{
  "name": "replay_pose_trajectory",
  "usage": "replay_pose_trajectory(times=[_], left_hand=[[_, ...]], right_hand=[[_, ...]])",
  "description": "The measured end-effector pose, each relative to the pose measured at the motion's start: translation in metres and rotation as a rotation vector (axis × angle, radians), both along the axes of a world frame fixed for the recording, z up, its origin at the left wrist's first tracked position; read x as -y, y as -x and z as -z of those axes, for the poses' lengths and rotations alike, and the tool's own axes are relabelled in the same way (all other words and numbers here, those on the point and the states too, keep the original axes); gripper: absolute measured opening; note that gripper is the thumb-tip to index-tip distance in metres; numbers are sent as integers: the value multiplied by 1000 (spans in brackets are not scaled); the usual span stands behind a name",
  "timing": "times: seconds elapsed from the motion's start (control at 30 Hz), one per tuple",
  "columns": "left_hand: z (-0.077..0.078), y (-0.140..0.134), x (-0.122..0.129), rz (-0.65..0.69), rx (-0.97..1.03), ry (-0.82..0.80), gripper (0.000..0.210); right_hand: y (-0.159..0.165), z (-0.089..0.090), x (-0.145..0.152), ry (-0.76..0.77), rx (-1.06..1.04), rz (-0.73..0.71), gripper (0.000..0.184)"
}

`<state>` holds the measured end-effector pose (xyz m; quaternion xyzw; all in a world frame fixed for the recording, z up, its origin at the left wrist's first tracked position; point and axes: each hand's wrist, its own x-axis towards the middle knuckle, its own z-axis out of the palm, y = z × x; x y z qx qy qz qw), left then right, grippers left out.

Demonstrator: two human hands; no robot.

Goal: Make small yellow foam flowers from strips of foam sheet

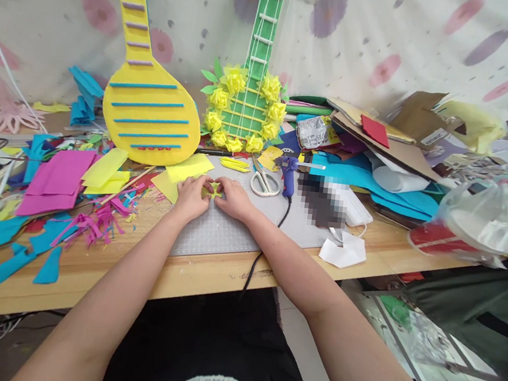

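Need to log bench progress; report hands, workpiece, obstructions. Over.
Left hand and right hand both holding small yellow papery piece. Piece partly hidden by fingers. Pale-handled metal scissors and blue-purple plastic glue gun close by right hand.

A small bright yellow piece, thin and seemingly paper, spans the narrow gap between the left grip and the right grip, with the fingertips of each at its sides. The fingers cover its ends, so its full outline is hidden. Beneath both grips is the grey mat; whether the piece touches it cannot be told.
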<state>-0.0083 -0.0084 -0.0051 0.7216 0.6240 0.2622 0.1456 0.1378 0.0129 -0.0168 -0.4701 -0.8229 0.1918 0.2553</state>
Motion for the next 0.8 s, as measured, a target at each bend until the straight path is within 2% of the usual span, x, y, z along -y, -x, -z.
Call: replay_pose_trajectory(times=[0.27,0.5,0.8], left_hand=[[0,0,1,-7,11,-12,38],[-1,-3,1,-26,13,-3,38],[-1,-10,0,-84,15,-19,30]], right_hand=[[-1,2,-3,-19,32,-37,32],[-9,4,-9,39,-14,-98,44],[-4,1,-9,85,-46,-42,41]])
